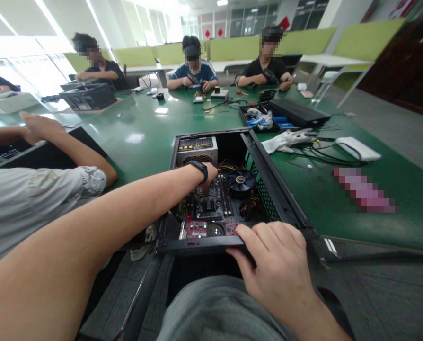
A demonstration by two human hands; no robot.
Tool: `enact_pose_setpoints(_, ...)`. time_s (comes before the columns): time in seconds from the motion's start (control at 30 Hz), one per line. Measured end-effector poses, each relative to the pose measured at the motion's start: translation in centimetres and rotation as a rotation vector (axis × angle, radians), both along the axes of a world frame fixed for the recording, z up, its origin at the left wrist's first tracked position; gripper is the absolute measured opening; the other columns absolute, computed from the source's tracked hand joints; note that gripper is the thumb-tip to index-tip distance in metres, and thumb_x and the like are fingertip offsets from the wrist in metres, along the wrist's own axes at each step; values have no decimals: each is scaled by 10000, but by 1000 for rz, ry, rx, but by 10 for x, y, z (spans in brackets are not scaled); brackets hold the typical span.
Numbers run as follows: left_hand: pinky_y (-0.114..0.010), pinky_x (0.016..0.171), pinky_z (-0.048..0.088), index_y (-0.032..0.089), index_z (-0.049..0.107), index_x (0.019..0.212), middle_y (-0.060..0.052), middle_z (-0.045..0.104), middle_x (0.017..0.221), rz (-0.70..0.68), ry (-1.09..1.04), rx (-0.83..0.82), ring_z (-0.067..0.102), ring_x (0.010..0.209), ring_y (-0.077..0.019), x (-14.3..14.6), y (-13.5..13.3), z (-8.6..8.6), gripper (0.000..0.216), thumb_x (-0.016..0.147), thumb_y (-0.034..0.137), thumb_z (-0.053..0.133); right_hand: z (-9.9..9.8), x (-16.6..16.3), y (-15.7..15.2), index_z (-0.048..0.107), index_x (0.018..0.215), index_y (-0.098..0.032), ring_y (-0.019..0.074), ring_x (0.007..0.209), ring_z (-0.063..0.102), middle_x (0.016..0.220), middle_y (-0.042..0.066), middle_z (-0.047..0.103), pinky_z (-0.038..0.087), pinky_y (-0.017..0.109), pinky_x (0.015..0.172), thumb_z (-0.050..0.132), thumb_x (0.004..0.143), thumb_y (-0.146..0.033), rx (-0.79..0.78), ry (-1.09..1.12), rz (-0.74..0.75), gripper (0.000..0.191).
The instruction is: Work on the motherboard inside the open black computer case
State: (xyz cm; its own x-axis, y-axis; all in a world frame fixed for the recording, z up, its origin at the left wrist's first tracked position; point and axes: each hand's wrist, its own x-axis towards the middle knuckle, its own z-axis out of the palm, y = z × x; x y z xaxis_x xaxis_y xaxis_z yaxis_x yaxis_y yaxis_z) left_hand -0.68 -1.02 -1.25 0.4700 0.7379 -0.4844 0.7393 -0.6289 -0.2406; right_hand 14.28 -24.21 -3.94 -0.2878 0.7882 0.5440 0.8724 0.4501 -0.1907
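Note:
An open black computer case (286, 189) lies on its side in front of me, at the table's near edge. My right hand (277, 253) grips the near rim, thumb below and fingers over the top. My left hand (210, 174), with a black band at the wrist, reaches inside above the motherboard (211, 204). Its fingers curl down and are mostly hidden, so what they hold is unclear. Close to it sit a black cooling fan (240, 181) and a silver power supply (197, 149). A red graphics card (199, 228) lies along the near side.
On the green table (144, 123) to the right are white gloves (286, 139), black cables, a white box (358, 148) and a black tool case (300, 112). A co-worker's arm (80, 147) is close on my left. Several people sit across the table.

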Motion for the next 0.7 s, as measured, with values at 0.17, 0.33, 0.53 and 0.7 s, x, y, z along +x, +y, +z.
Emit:
enact_pose_setpoints(0.17, -284, 791, 529, 194, 797, 883, -112, 776, 958, -31, 29, 6, 700, 958, -289, 0, 2, -4, 465, 444, 308, 897, 0, 1, 0, 640, 1080, -241, 217, 841, 456, 842, 23, 592, 309, 401, 822, 613, 899, -355, 1, 1, 4, 215)
enact_pose_setpoints(0.33, -323, 805, 533, 157, 801, 877, -149, 771, 964, -22, -3, 18, 702, 952, -320, -2, 5, -8, 432, 484, 323, 873, -1, 1, -1, 638, 1090, -237, 219, 848, 461, 848, 29, 597, 310, 404, 828, 617, 897, -360, 0, -4, -1, 230)
enact_pose_setpoints(0.53, -320, 776, 525, 139, 787, 943, -158, 763, 977, -69, -42, 22, 703, 941, -306, -5, 5, -1, 447, 606, 433, 789, 0, -1, -2, 625, 1113, -227, 231, 873, 470, 886, 43, 606, 317, 413, 841, 612, 897, -401, -8, -18, -17, 278)
enact_pose_setpoints(0.7, -295, 725, 516, 153, 776, 949, -135, 761, 965, -86, -124, 21, 699, 884, -263, -5, -1, 5, 481, 630, 511, 739, -2, -5, -1, 629, 1033, -230, 229, 854, 462, 854, 38, 596, 303, 410, 829, 621, 896, -443, 6, -17, -62, 253)
